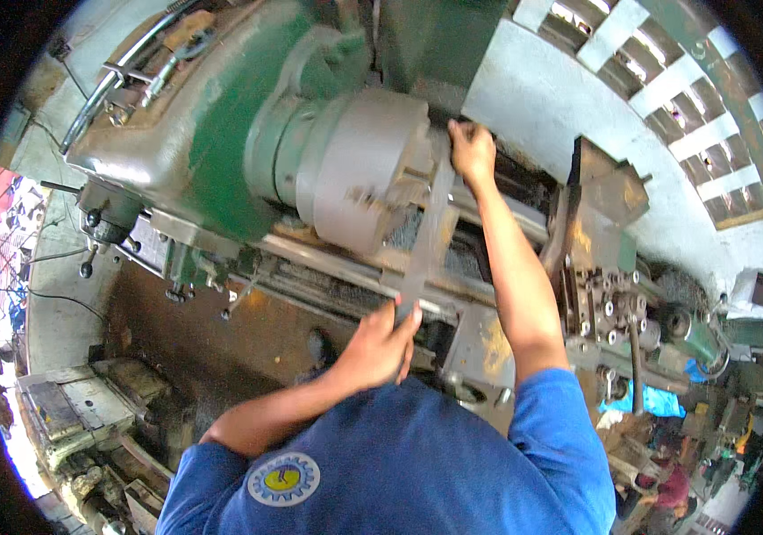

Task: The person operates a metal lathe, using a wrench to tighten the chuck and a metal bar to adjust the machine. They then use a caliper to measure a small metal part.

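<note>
Grey steel marks the lathe chuck [371, 174], and a long flat metal bar [426, 234] runs across its face. At the bar's far end, beside the chuck, the right hand [471, 150] curls tight around it. At the near end, below the chuck, the left hand [379, 343] wraps closed on it. Right of the chuck stands the tool post [602, 234].

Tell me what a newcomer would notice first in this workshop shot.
First the big green lathe filling the upper middle, its grey chuck facing the person. Next, a long flat metal bar held against the chuck: the right hand grips its upper end, the left hand its lower end. To the right sits the worn tool post, and a blue shirt fills the bottom.
</note>
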A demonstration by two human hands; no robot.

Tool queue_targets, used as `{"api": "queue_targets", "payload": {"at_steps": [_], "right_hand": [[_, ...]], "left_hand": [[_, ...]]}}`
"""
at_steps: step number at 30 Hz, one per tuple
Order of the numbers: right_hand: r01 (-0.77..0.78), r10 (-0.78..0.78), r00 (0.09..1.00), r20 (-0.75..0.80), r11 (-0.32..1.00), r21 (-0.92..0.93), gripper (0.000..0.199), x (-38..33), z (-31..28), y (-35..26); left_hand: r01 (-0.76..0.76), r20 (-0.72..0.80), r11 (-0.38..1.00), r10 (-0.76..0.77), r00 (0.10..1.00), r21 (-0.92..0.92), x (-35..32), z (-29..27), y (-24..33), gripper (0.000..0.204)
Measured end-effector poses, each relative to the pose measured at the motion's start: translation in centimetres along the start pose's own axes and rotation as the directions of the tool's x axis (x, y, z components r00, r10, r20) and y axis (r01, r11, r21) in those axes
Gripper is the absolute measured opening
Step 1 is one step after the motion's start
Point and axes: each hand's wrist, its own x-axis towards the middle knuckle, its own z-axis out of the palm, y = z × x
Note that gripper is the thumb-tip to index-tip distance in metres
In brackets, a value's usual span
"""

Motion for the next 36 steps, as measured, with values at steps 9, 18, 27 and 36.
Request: {"api": "queue_targets", "payload": {"at_steps": [9, 18, 27, 36], "right_hand": [[0.023, -0.022, 0.999, -0.027, 0.998, 0.066, 0.045, 0.1, -0.9, 1.2], [-0.040, 0.035, 0.995, -0.091, 0.998, -0.050, 0.045, -0.1, -2.4, 3.0], [-0.099, 0.186, 0.943, -0.277, 0.949, 0.301, 0.042, -5.0, -10.1, 2.4], [-0.161, 0.174, 0.984, 0.041, 0.762, 0.627, 0.031, -21.4, -20.2, -9.2]], "left_hand": [[-0.136, -0.005, 0.986, 0.138, 0.990, 0.091, 0.0, 0.5, 1.0, 0.033], [-0.071, 0.089, 0.993, 0.063, 0.994, 0.090, 0.3, 1.0, -0.4, 0.034], [-0.057, 0.289, 0.993, 0.025, 0.957, 0.105, -5.2, -0.2, 2.5, 0.028], [-0.138, 0.125, 0.956, 0.109, 0.986, 0.258, -24.4, -21.3, 4.8, 0.029]]}}
